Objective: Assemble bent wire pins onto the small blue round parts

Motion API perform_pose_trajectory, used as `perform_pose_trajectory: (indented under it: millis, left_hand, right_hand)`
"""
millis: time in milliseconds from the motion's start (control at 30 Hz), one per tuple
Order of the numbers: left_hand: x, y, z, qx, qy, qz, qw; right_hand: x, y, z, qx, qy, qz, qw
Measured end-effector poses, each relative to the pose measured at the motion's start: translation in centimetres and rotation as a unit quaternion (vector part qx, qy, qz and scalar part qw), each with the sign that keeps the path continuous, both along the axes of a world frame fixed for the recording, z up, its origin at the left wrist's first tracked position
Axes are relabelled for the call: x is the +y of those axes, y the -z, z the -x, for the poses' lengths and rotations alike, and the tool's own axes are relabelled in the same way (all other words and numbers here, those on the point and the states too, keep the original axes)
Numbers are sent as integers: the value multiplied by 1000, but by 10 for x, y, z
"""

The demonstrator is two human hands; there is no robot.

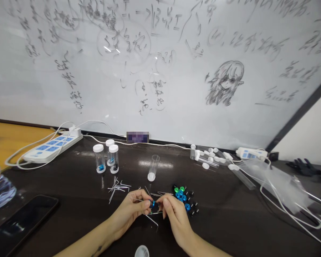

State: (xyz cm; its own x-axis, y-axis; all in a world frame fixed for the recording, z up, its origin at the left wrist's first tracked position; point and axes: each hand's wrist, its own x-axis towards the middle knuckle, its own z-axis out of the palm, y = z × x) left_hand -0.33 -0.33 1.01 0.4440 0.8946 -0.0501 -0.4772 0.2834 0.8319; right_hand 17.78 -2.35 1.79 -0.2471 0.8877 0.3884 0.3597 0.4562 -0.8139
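While one clear tube [154, 164] with a white end sits by itself on the worktop [77, 225], three capped tubes [98, 156] stand to its left, and one white power strip [52, 147] lies farther out that way. Left of the lone tube and nearer the person is a loose heap of bent metal rods [117, 187], too overlapped to count surely; to its right, also nearer the person, two green pieces [182, 189] lie among at least four blue discs [187, 206] and several small black parts [192, 193]. Two of the capped tubes show something blue at the bottom, the front right one something dark. Well right of the lone tube lie spare clear tubes and many white caps [205, 166]. Two hands meet on the person's side of the lone tube: the left hand [131, 211] pinches a small blue piece [153, 203] between thumb and fingertips, while the right hand [174, 211] curls its nearly closed fingers just beside that piece; whether they grip anything cannot be told.
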Motion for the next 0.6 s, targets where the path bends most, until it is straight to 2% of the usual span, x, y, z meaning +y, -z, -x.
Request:
perform_pose_trajectory:
  millis: [167,267,367,500,600]
  left_hand:
    - [1,1,0,-3,1,-1,1000]
    - [1,1,0,-7,-1,6,1000]
    - [0,0,0,-9,-6,7,1000]
    - [-1,-2,0,0,-9,6,1000]
    - [-1,-3,-1,-1,-10,8,1000]
  right_hand:
    - [3,10,0,1,-8,21,1000]
    - [2,8,0,18,2,29,999]
    - [-1,3,0,37,13,12,999]
    - [-2,-1,-1,14,10,-28,999]
    - [-2,-1,0,-1,17,-29,999]
